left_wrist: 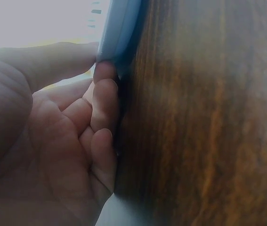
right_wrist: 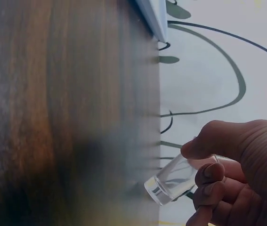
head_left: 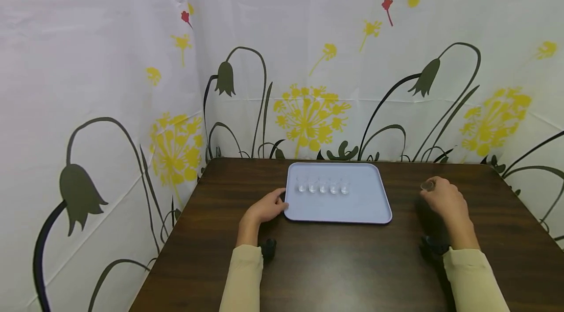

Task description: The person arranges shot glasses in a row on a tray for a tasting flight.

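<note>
My left hand (head_left: pixel 264 206) pinches the left edge of a pale blue tray (head_left: pixel 339 210). In the left wrist view the thumb lies on the rim of the tray (left_wrist: pixel 119 35), with fingertips tucked under it. On the tray several small clear shot glasses (head_left: pixel 323 188) stand in a row toward the back left. Off to the right of the tray, my right hand (head_left: pixel 447 200) holds another shot glass (right_wrist: pixel 167 187) between thumb and fingers. Its thick base points down and away from the palm, tilted, close over the table in the right wrist view.
The tray lies on a dark wooden table (head_left: pixel 335 263), near its far edge. Behind and to the left hangs a white curtain (head_left: pixel 273 18) printed with flowers. A dark strap (head_left: pixel 434 245) sits on the right wrist, and a dark device (head_left: pixel 268 249) is at the left wrist.
</note>
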Demonstrator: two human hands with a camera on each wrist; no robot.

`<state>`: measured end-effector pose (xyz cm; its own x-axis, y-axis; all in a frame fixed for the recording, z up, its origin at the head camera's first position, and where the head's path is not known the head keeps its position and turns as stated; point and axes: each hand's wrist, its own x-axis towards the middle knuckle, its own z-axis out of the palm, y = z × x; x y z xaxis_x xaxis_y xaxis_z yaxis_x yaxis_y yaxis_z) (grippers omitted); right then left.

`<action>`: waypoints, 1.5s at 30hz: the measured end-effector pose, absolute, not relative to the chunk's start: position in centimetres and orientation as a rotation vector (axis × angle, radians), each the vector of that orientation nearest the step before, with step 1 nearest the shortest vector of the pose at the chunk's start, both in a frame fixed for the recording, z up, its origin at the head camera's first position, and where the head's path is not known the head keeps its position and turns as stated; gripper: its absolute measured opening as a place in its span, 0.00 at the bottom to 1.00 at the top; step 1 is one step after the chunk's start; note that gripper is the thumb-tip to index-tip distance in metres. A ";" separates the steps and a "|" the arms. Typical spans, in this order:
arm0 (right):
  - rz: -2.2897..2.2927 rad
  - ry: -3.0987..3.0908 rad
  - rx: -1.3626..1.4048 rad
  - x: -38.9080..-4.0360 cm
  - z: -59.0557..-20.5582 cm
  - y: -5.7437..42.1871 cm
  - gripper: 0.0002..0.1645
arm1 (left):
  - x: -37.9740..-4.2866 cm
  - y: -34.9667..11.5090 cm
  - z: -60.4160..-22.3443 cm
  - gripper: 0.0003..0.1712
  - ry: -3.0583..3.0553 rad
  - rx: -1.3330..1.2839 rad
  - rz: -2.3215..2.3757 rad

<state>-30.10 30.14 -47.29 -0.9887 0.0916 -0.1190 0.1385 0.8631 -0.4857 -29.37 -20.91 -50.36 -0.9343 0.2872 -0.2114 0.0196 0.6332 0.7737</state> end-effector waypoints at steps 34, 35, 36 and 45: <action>-0.895 2.986 -0.101 -32.6 -46.4 18.9 0.31 | -29.4 -20.6 -50.1 0.36 2.531 0.218 1.179; -0.890 2.985 -0.107 -32.6 -46.6 18.7 0.30 | -29.4 -20.6 -50.2 0.36 2.530 0.218 1.180; -0.880 2.984 -0.112 -32.7 -46.8 18.5 0.30 | -29.4 -20.6 -50.2 0.36 2.531 0.218 1.179; -0.824 2.965 -0.166 -33.3 -47.9 16.5 0.28 | -29.2 -20.5 -49.9 0.37 2.530 0.211 1.185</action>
<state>-33.27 16.48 -47.90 -0.9924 -0.1195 -0.0289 -0.0874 0.8512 -0.5175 -29.24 -20.52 -49.90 -0.9319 0.2732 -0.2386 -0.0085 0.6413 0.7672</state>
